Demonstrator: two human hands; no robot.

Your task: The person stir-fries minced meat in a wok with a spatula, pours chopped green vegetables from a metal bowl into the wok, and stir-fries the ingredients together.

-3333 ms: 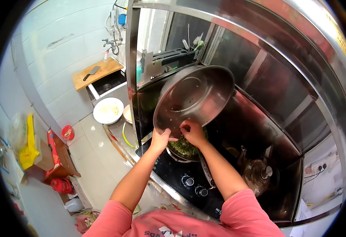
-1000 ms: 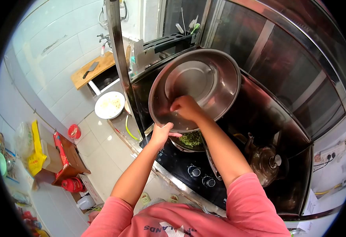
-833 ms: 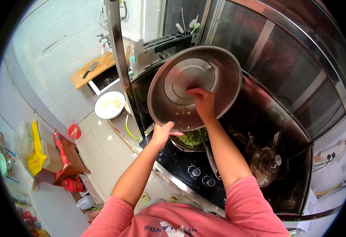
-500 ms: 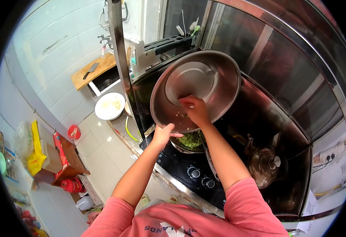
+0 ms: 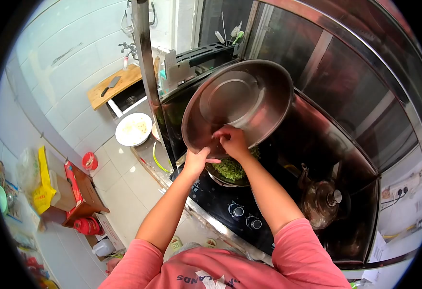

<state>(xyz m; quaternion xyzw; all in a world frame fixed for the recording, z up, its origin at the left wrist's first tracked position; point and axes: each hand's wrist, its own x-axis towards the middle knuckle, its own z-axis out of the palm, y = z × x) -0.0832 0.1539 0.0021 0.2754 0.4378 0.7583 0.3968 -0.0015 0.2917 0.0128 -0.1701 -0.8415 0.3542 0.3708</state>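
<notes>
A large metal basin [image 5: 273,91] is tilted on its side over the stove, its inside facing me. My left hand [image 5: 197,163] grips the near lower rim, with the thumb over the edge. Inside the basin, close to that rim, my right hand [image 5: 232,142] has its fingers curled together against the wall; whatever is in them, if anything, is hidden. Below sits a pan holding chopped green food [image 5: 229,169], partly covered by the basin and my right forearm.
A glass-like kettle [image 5: 320,202] stands on the right of the black stove [image 5: 215,200], whose knobs [image 5: 244,216] face me. At left are a white bowl with food scraps [image 5: 134,130] and a cleaver [image 5: 110,85] on a wooden board [image 5: 95,95]. A metal post [image 5: 146,62] rises beside the stove.
My right hand has moved down and left inside the basin, toward the rim. The basin has shifted and tipped slightly, and more of the green food shows beneath it.
</notes>
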